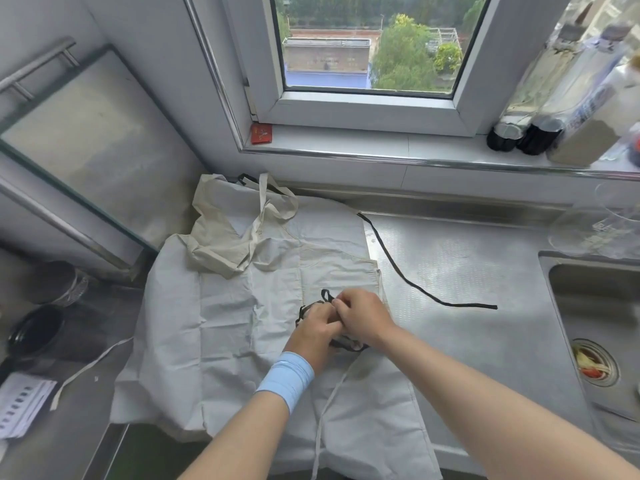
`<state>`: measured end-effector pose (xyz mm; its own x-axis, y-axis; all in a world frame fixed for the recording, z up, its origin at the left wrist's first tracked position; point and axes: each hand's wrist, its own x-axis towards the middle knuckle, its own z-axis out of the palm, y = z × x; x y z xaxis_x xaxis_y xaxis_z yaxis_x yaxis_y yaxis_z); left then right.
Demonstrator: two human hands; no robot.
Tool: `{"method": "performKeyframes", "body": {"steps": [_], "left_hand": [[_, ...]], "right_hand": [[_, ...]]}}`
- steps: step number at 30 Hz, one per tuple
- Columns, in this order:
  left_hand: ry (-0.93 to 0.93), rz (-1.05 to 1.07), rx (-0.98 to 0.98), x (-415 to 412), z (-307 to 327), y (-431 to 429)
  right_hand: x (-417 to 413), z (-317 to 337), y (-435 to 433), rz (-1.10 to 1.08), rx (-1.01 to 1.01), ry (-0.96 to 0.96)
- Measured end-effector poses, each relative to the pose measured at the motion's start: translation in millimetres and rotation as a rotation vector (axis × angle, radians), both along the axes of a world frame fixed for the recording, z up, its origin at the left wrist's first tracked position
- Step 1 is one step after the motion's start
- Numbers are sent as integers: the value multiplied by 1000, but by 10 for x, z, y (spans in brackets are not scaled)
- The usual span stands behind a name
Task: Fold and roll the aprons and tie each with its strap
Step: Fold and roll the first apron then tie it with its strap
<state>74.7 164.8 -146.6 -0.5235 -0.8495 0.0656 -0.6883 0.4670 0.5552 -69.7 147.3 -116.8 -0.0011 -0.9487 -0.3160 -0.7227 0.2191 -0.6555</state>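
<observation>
The stainless-steel counter [467, 271] ran beneath a white-framed window [367, 43] that looked out on trees and a brick building. On the sill [381, 140] lay a small red packet [261, 133] at the left, and tall bottles [540, 98] stood at the right. A sink [595, 306] was set into the counter at the right, with food scraps in its drain strainer [594, 365]. White aprons [225, 323] lay spread flat over the left half of the counter, a crumpled cream apron [221, 244] on their far part. A long black tie [408, 282] trailed over the bare steel towards the sink. Near the middle of the spread cloth sat the rolled apron [313, 310], mostly hidden by the hands. The left hand [317, 329], with a pale blue wristband [287, 379], curled around the roll. The right hand [362, 315], touching the left, pinched the black strap [325, 294] looped about the roll. A glass jar [60, 282] and printed papers [20, 403] lay at the far left
</observation>
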Motion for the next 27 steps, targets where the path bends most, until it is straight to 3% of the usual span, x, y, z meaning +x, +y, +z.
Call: {"method": "performKeyframes", "body": {"steps": [7,10,14,20,27], "left_hand": [[16,-60,7,205,-29,89],[32,57,79,236,61,107],[204,432,217,162,158,95],[183,511,342,93,160,-78],[179,496,363,145,150,-189]], "right_hand": [[23,-179,277,118,-176,87],[35,-170,276,183,-219,123],[43,-168,283,245,-201,147],[45,-3,264,189,10,-7],[-17,-45,131,285,51,35]]}}
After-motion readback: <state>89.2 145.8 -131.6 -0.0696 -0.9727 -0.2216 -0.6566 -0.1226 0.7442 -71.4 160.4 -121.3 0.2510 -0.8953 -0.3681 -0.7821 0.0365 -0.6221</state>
